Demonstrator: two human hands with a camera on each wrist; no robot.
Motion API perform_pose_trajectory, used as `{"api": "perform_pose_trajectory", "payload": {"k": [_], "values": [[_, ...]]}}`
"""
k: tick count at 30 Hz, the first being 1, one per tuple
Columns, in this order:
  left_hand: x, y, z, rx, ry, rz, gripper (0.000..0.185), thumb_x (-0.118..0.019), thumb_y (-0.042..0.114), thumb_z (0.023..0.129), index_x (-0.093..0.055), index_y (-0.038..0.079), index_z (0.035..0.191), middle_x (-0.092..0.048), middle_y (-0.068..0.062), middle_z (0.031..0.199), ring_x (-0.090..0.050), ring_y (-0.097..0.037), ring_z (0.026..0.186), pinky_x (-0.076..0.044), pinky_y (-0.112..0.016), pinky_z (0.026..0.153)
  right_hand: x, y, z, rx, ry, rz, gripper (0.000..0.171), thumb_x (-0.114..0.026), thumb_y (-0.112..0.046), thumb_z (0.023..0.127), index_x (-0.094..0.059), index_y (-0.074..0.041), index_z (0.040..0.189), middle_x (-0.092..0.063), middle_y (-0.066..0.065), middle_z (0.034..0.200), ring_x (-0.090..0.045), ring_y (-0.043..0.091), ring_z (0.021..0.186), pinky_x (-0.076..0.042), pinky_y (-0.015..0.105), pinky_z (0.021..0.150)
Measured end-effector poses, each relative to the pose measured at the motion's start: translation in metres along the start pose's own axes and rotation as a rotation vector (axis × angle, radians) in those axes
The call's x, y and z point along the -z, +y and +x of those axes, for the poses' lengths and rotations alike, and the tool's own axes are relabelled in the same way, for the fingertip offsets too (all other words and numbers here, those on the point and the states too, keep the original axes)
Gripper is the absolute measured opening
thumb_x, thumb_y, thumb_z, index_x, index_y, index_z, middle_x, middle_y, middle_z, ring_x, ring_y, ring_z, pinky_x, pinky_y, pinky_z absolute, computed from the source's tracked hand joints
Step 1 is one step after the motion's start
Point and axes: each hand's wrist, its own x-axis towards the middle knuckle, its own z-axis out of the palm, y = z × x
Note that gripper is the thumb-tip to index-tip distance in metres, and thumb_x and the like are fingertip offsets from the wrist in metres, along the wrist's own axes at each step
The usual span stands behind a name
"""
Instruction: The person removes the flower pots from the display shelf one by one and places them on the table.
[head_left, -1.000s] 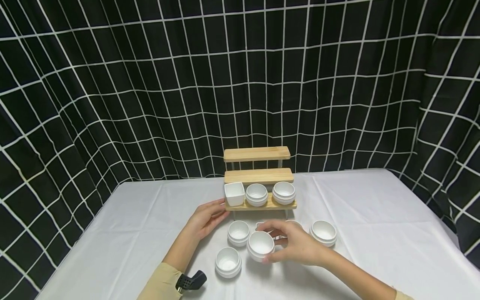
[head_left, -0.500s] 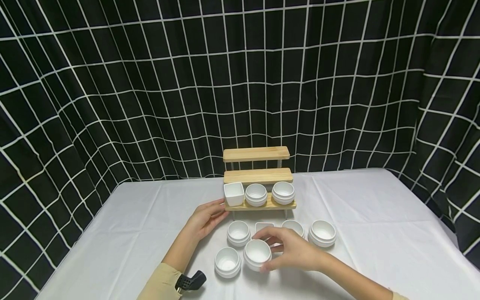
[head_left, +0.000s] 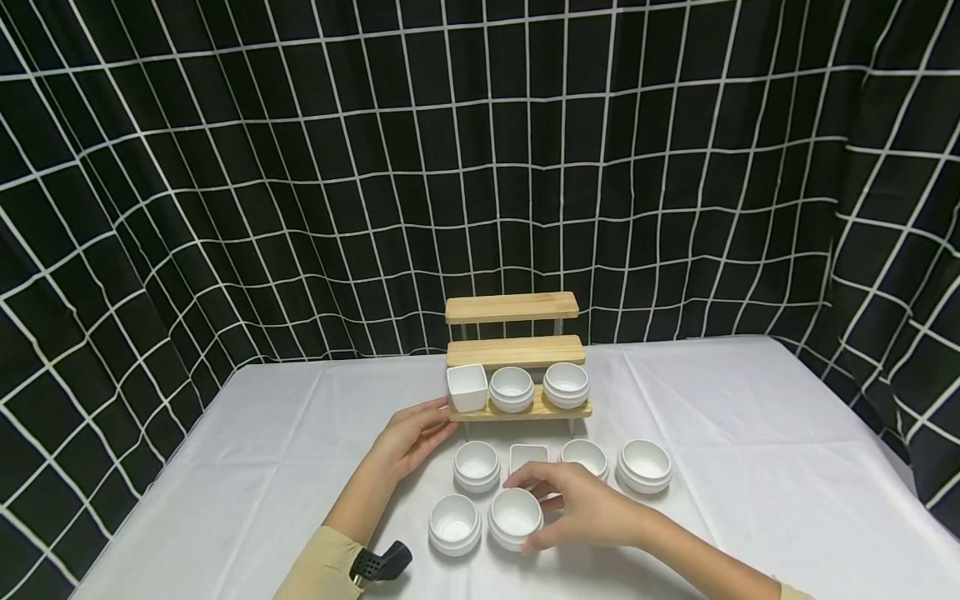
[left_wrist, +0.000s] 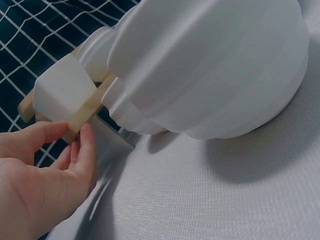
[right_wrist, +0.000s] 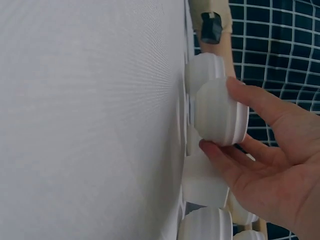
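Right hand [head_left: 585, 508] pinches the ribbed white bowl [head_left: 515, 517] on the worktop [head_left: 262, 467], beside its twin; left hand [head_left: 412, 437] grips the wooden rack [head_left: 517, 411]'s corner. Best lifted level, clear of neighbours.

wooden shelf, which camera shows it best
The head view: the whole wooden shelf shows, three tiers. The left wrist view shows only one end pinched by the left hand. The right wrist view barely shows it.

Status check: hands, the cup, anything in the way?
Right hand grips a round cup on the table. Left hand holds the rack's bottom-shelf corner. Another cup sits close beside the gripped one.
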Motion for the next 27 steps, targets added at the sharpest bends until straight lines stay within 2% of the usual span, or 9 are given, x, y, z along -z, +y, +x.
{"api": "perform_pose_trajectory", "payload": {"k": [8, 27], "values": [[0.0014, -0.0005, 0.0002, 0.003, -0.005, -0.004, 0.045, -0.051, -0.01, 0.104, -0.045, -0.019, 0.147, -0.05, -0.038, 0.145, -0.069, -0.02, 0.108, -0.061, -0.028, 0.104, -0.0026, 0.0009, -0.0005, -0.011, -0.006, -0.015, 0.055, -0.094, -0.007, 0.075, -0.067, 0.0, 0.123, -0.071, 0.011, 0.122, -0.07, 0.012, 0.105, -0.064, 0.02, 0.093], [0.0008, -0.0004, 0.0001, 0.0, 0.002, -0.001, 0.044, -0.052, -0.01, 0.103, -0.047, -0.019, 0.146, -0.053, -0.037, 0.143, -0.07, -0.02, 0.106, -0.061, -0.029, 0.105, -0.003, 0.0015, -0.0006, -0.027, -0.011, -0.067, 0.06, -0.094, -0.011, 0.076, -0.065, 0.004, 0.126, -0.068, 0.015, 0.129, -0.071, 0.026, 0.112, -0.064, 0.018, 0.092]]}}
